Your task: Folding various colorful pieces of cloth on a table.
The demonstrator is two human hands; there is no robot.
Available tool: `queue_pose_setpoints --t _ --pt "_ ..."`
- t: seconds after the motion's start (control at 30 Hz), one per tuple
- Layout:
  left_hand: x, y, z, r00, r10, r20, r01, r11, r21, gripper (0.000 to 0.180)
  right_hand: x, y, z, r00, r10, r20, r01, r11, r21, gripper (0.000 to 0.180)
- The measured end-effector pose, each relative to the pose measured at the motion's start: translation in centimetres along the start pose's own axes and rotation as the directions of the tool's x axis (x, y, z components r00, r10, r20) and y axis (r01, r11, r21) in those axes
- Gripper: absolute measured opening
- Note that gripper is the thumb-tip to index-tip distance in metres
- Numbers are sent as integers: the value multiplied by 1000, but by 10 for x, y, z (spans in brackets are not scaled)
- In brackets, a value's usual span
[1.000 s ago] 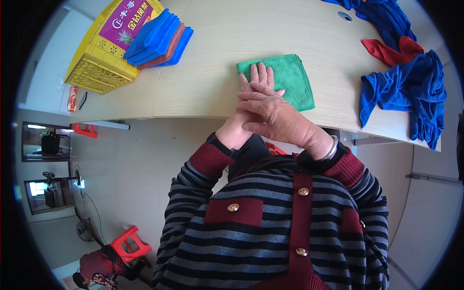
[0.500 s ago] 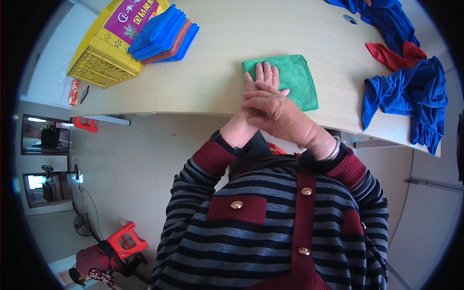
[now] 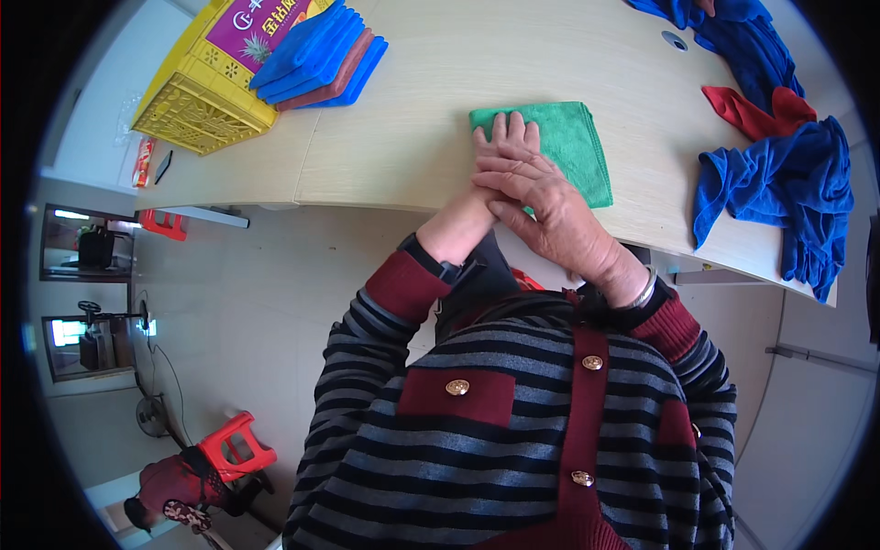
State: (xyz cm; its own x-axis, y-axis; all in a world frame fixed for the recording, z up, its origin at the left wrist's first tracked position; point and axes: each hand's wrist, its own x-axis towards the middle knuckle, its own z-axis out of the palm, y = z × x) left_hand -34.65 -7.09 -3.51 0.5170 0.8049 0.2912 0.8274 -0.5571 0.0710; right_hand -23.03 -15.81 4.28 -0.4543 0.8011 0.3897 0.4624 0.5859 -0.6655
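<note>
A folded green cloth (image 3: 570,139) lies flat on the wooden table (image 3: 440,101) near its front edge. My left hand (image 3: 502,139) rests palm down on the cloth's left part, fingers spread. My right hand (image 3: 550,213) lies over the back of my left hand, fingers stretched across it, its heel past the table edge. Neither hand grips anything.
A stack of folded blue and brown cloths (image 3: 316,53) lies at the back left, against a yellow crate (image 3: 206,103). Crumpled blue cloths (image 3: 779,188) and a red cloth (image 3: 761,110) lie at the right. A red stool (image 3: 236,447) stands on the floor below.
Both hands stay pressed on the green cloth; they and the cloth have shifted only slightly in the picture as my head moved.
</note>
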Motion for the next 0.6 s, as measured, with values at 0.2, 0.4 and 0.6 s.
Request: queue_pose_setpoints --t 0.2,0.4,0.6 --pt "61 -10 -65 921 -155 358 293 880 -374 44 3 -44 -10 973 -223 -62 203 950 -235 51" --pt "85 -12 -61 913 -244 328 341 896 -283 43 -11 -43 0 993 -105 -62 98 990 -106 54" --pt "92 -6 -56 918 -246 311 321 921 -221 43 -18 -29 1 989 143 46 -144 825 546 49"
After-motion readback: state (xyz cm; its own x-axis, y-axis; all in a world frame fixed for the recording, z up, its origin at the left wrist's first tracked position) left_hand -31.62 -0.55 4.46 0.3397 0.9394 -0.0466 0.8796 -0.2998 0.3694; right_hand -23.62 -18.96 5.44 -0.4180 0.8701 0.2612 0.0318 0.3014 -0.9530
